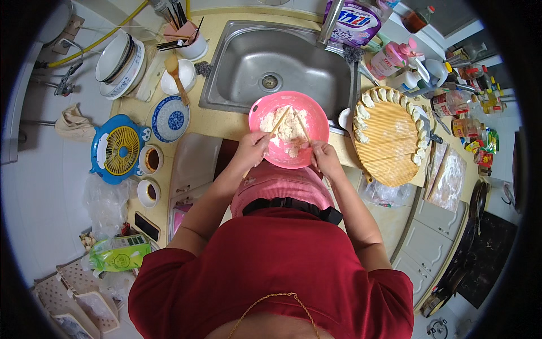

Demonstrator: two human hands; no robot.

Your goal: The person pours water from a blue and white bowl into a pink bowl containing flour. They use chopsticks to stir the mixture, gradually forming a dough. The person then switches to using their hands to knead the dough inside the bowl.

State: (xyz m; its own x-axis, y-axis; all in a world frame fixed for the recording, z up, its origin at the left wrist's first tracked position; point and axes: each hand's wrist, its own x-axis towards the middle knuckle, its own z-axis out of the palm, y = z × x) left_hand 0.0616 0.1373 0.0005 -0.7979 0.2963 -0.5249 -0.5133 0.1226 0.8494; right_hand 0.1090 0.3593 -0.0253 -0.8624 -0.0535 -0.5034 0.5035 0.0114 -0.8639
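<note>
A pink plastic bowl [316, 111] is in front of my waist, at the near edge of the sink. Inside it lies a crumbly, pale floury dough [291, 132], with some stuck along the wall. My left hand [253, 149] grips a wooden chopstick [279, 122] whose tip slants into the dough. Another chopstick [303, 128] is held in my right hand [326, 157], its tip also in the dough. Both hands are at the bowl's near rim; whether the right fingers press against the bowl I cannot tell.
Beyond the bowl is a steel sink [296, 55]. To the right, a round slatted board [387, 140] carries several dumplings around its edge, with bottles [389, 60] behind. On the left are a blue fan [123, 150], a patterned plate [171, 118], small sauce bowls [148, 193] and a phone [147, 226].
</note>
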